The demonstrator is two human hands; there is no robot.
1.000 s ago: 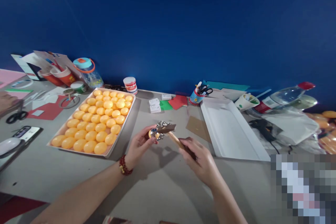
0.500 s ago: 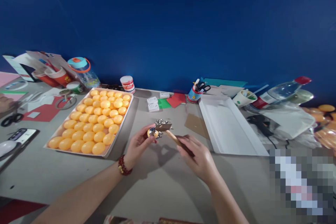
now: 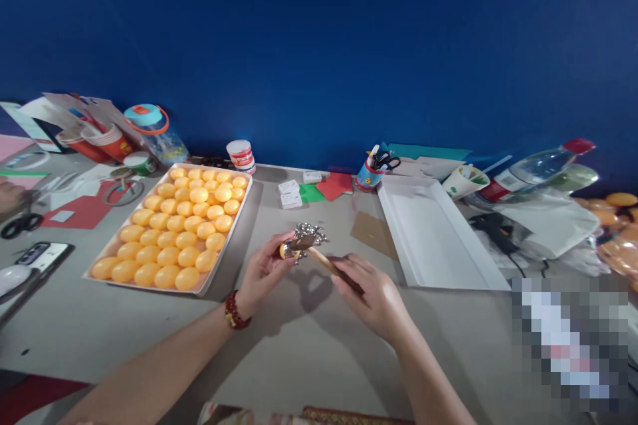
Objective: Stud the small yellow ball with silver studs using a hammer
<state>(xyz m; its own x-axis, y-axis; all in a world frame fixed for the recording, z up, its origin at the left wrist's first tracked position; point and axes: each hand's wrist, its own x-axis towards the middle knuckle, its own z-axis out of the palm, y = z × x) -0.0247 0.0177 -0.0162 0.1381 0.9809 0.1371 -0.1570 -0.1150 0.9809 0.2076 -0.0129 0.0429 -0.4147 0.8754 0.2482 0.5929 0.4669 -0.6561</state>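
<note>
Between the fingertips of my left hand [image 3: 264, 269] is an orange ping-pong ball [image 3: 284, 250], its side covered with silver thumbtacks. My right hand [image 3: 366, 292] grips a small hammer [image 3: 323, 260] by its wooden handle. The hammer's dark head lies over the ball's right side, appearing to touch it, and hides part of it. Just beyond, a pile of loose silver thumbtacks [image 3: 314, 231] is on the table. To the left, a white box lid [image 3: 204, 282] holds rows of orange ping-pong balls [image 3: 168, 255].
A white tray [image 3: 438, 239] lies at the right, beside a brown card [image 3: 371, 232]. Small white boxes [image 3: 290, 199], red paper [image 3: 335, 186] and a pen cup [image 3: 369, 176] stand farther back. A black glue gun [image 3: 491, 232] and bottle [image 3: 528, 169] are right; scissors [image 3: 20, 226] lie left.
The hammer head has moved down and left, from above the thumbtack pile onto the ball's right side. My left hand keeps the ball in nearly the same place.
</note>
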